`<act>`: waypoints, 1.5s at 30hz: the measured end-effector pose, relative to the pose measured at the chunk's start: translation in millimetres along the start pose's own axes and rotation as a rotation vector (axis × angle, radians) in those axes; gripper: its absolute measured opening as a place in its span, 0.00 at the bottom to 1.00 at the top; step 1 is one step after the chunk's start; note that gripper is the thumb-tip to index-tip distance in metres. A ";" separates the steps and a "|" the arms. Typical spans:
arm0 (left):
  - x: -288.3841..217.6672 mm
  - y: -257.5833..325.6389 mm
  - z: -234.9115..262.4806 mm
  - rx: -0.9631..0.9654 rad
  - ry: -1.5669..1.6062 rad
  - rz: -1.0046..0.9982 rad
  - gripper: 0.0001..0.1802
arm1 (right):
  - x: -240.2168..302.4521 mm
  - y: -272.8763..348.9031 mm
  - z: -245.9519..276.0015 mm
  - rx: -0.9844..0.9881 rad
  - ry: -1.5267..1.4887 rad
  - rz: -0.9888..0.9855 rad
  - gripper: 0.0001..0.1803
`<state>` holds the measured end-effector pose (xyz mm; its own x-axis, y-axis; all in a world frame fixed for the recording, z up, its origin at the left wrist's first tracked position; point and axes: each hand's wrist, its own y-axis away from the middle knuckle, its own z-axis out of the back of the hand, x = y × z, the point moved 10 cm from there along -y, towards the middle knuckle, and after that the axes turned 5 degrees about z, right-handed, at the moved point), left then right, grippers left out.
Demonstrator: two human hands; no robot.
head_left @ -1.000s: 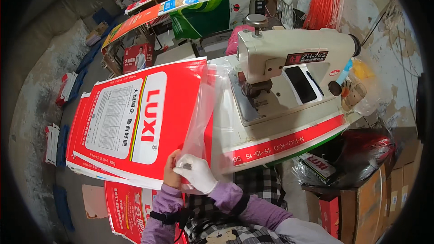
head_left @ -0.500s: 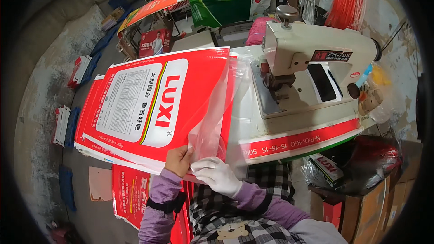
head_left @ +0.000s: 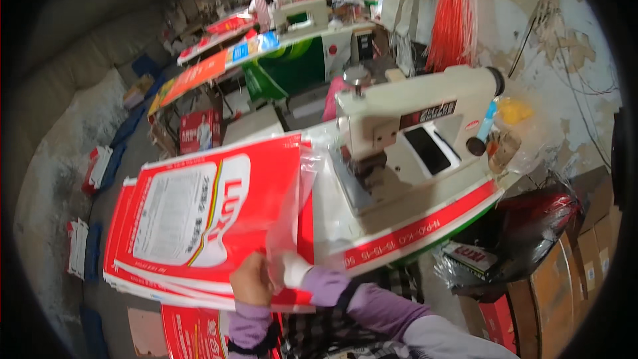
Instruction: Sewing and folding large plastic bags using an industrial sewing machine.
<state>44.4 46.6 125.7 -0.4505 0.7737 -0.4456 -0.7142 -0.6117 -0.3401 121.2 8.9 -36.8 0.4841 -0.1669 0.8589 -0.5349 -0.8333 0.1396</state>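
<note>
A stack of flat red-and-white printed sacks lies on the table, with the top sack [head_left: 269,189] facing up. A clear plastic liner [head_left: 306,183] sticks out along its right-hand edge. My bare left hand [head_left: 252,280] is closed on the near corner of the top sack, fingers bent at its edge. Close beside it, my right hand [head_left: 294,270] in a white glove is closed at the liner's near end. Both hands are somewhat blurred, and the liner partly covers the right fingers.
Right of the sacks stands a cream sewing machine [head_left: 392,116], with a dark phone [head_left: 427,149] on its bed. Red strands [head_left: 453,20] hang behind it. A plastic-wrapped bundle [head_left: 512,239] and cardboard boxes [head_left: 555,299] are at the lower right. Another table [head_left: 212,70] stands farther back.
The view has tilted up, so the machine and sacks sit lower and farther left, and more of the room shows. Both hands stay together at the sack's near corner.
</note>
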 end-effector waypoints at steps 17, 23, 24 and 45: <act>37.4 175.2 155.2 -0.032 -0.339 0.057 0.16 | 83.2 -25.3 97.8 -0.217 1.049 0.142 0.16; 55.0 165.9 154.0 -0.015 -0.405 0.146 0.13 | 150.2 32.5 144.7 -0.840 0.669 0.681 0.21; 55.2 161.0 155.9 -0.057 -0.410 0.135 0.11 | 169.5 45.7 130.0 -0.864 0.870 0.819 0.20; 157.5 205.1 188.1 0.100 -0.573 -0.040 0.15 | 137.1 19.8 -56.5 0.500 1.384 1.297 0.15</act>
<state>-273.8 73.9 141.5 -0.6204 0.7786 0.0946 -0.7711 -0.5834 -0.2552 137.9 -0.7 111.6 -0.8915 -0.4464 0.0768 0.2693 -0.6587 -0.7026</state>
